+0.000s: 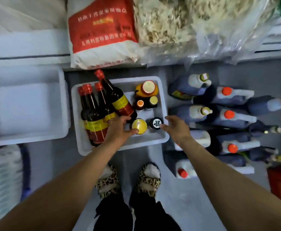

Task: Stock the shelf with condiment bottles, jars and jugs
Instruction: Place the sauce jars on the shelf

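A white plastic bin [163, 90] stands on the floor in front of me. Several dark sauce bottles [94, 112] with red caps lean in its left half. Its right half holds a jar with a yellow lid [140, 125], a jar with a black lid [156, 123], two small jars [147, 102] and an orange bottle [147, 88]. My left hand [119, 129] reaches into the bin with its fingers around the yellow-lidded jar's rim. My right hand [174, 127] hovers open beside the black-lidded jar, fingertips touching its lid.
Dark jugs [228, 104] with orange and yellow caps stand on the floor to the right. An empty white bin [64, 97] lies to the left. A red-and-white sack [103, 34] and a clear bag of dried strips [186, 22] sit behind. My slippered feet [128, 179] stand below.
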`<state>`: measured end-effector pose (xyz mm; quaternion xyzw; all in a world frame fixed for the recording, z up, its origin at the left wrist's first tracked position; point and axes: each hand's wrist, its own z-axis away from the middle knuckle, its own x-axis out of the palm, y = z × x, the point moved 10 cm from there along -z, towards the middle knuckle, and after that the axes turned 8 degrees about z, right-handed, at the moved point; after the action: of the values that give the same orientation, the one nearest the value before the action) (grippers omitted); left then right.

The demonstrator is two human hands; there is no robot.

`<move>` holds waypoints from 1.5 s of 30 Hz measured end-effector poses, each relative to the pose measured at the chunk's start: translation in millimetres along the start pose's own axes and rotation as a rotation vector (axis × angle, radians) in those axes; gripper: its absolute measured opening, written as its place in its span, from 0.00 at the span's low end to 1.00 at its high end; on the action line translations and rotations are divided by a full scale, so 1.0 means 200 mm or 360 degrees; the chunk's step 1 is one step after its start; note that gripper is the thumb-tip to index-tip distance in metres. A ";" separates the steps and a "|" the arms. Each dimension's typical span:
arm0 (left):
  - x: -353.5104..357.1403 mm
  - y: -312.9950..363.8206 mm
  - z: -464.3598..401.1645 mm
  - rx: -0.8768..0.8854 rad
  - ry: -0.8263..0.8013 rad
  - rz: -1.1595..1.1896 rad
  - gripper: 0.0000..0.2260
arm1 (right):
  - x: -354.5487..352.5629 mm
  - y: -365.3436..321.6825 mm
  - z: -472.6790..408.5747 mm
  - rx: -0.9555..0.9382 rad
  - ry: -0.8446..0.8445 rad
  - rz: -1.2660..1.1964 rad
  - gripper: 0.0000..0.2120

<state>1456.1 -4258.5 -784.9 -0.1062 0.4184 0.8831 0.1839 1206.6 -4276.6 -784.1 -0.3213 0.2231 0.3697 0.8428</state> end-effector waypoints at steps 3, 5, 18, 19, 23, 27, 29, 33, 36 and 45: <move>0.15 -0.09 -0.14 0.0166 -0.0114 -0.0033 0.32 | 0.10 0.05 -0.14 -0.0108 0.0126 -0.0001 0.23; 0.24 -0.15 -0.23 0.0257 -0.0230 -0.0096 0.34 | 0.16 0.07 -0.22 -0.0172 0.0163 0.0019 0.26; 0.47 -0.34 -0.52 0.0703 -0.0598 -0.0530 0.47 | 0.34 0.09 -0.44 -0.0307 0.0067 0.0415 0.39; 0.48 -0.34 -0.52 0.0721 -0.0592 -0.0560 0.48 | 0.34 0.09 -0.44 -0.0313 0.0073 0.0434 0.39; 0.49 -0.35 -0.53 0.0774 -0.0590 -0.0666 0.50 | 0.35 0.09 -0.44 -0.0313 0.0084 0.0519 0.42; 0.48 -0.35 -0.53 0.0839 -0.0499 -0.0704 0.49 | 0.35 0.08 -0.44 -0.0347 0.0138 0.0621 0.42; 0.47 -0.35 -0.53 0.0886 -0.0443 -0.0704 0.47 | 0.35 0.09 -0.45 -0.0367 0.0199 0.0679 0.39; 0.46 -0.32 -0.52 0.0934 -0.0437 -0.0703 0.42 | 0.35 0.08 -0.44 -0.0433 0.0258 0.0717 0.40; 0.45 -0.29 -0.51 0.0945 -0.0456 -0.0681 0.40 | 0.35 0.06 -0.42 -0.0466 0.0275 0.0781 0.39; 0.25 -0.13 -0.41 0.0200 -0.0839 0.0380 0.39 | 0.08 0.03 -0.26 -0.0489 0.0082 -0.0420 0.26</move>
<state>1424.2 -4294.0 -871.9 0.1884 0.4196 0.8680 0.1871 1204.4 -4303.1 -831.5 -0.4818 0.1416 0.2774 0.8191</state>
